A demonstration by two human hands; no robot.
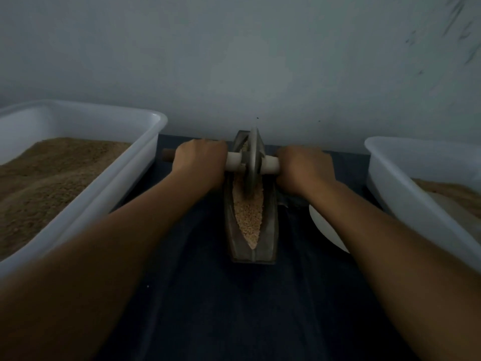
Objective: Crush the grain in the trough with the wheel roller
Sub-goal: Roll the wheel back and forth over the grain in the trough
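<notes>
We clamp left grip (200,162) and right grip (304,170) on wheel roller (252,162) axle, at trough (251,204) 12 o'clock end, for even pressure on grain (248,217).

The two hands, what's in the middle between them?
In the head view, the metal wheel sits on its pale axle between the left hand and the right hand, over the grain.

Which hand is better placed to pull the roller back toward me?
Neither alone: left hand and right hand grip the axle either side of the wheel, at the trough's far end. Pull evenly.
</notes>
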